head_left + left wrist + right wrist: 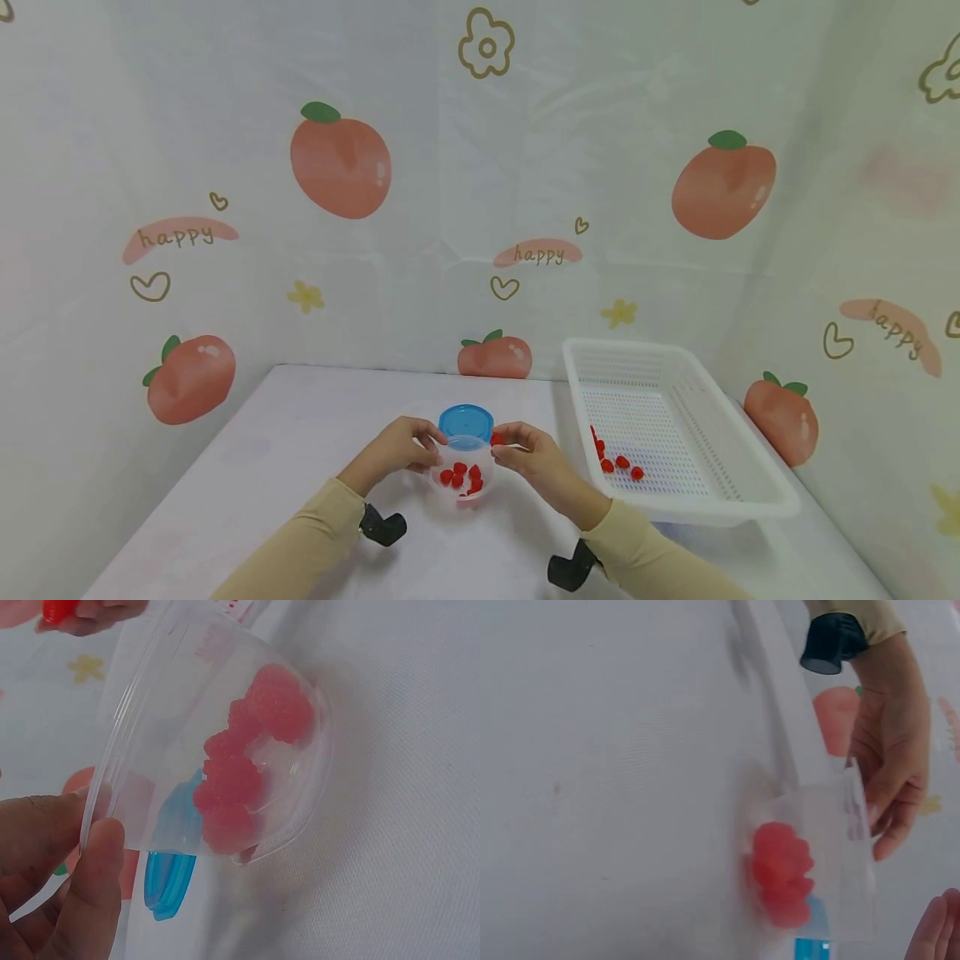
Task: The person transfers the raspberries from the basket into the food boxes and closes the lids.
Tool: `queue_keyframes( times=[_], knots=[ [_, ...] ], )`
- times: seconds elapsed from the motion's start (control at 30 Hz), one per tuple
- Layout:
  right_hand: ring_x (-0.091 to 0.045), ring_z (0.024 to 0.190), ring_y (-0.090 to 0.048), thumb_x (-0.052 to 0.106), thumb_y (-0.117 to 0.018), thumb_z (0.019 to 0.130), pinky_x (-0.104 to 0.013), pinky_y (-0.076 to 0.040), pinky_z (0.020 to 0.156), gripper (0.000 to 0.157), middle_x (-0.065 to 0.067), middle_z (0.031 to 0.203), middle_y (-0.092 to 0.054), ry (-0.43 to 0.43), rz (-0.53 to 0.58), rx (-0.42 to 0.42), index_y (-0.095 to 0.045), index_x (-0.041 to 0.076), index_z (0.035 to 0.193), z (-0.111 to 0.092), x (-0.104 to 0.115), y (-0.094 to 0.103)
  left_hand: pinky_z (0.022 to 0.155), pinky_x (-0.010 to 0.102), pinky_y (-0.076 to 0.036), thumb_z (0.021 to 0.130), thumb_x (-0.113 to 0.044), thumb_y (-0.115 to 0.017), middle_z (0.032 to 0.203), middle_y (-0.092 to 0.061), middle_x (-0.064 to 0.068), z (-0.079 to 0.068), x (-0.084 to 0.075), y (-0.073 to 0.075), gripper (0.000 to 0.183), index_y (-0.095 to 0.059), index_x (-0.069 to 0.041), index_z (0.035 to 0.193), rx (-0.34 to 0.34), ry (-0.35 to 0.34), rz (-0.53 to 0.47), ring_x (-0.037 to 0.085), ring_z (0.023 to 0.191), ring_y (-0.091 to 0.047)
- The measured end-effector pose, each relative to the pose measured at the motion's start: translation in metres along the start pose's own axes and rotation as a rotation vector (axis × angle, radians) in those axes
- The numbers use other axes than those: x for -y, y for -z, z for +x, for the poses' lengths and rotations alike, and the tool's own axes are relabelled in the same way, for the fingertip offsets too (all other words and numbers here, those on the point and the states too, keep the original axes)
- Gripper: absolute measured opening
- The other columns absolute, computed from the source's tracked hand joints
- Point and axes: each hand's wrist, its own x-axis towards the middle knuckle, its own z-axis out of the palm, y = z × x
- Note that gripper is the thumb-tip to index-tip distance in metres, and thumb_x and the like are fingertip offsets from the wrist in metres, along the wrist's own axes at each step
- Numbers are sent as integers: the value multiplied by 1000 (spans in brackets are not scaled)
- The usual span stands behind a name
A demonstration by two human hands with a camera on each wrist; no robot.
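The left grip point(405, 448) pinches the clear tub point(187, 712) by its rim, likely steadying it. The right grip point(531, 456) pinches a red berry point(496, 439) close by, probably for adding.

A see-through plastic tub point(176, 731) stands upright on the desk point(315, 433), its mouth uncovered and its round rim pinched on one side by the fingers of the left hand point(401, 450). Several bumpy red berries point(232, 776) lie clustered at its bottom, showing pinkish through the cloudy wall. One more red berry point(496, 438), brighter, is held in the right hand point(536, 458), near the rim's right side.
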Motion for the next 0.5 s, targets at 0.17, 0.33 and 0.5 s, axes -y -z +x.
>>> queue_keyframes(
  times=[0.17, 0.33, 0.5],
  knots=[
    [-33, 112, -59, 19, -65, 93, -44, -49, 100, 42, -22, 123, -55, -20, -67, 15, -52, -2, 127, 2, -11, -3, 66, 30, -59, 80, -3, -75, 83, -60, 7, 0, -1, 0, 25, -69, -1, 104, -3, 3, 4, 15, 67, -62],
    [-33, 108, -60, 16, -66, 92, -38, -53, 95, 42, -16, 117, -60, -11, -124, 13, -52, -5, 125, 3, -16, -7, 65, 29, -59, 80, -3, -75, 83, -60, 7, -1, -1, 0, 24, -69, -1, 104, -6, 6, 6, 15, 66, -62],
    [-31, 105, -62, 15, -66, 91, -35, -54, 93, 41, -14, 114, -62, 12, -142, 15, -54, -8, 123, 2, -16, -8, 65, 29, -59, 80, -4, -76, 83, -60, 6, 0, 0, 0, 24, -70, -2, 103, -3, 9, 6, 15, 66, -61]
  ],
)
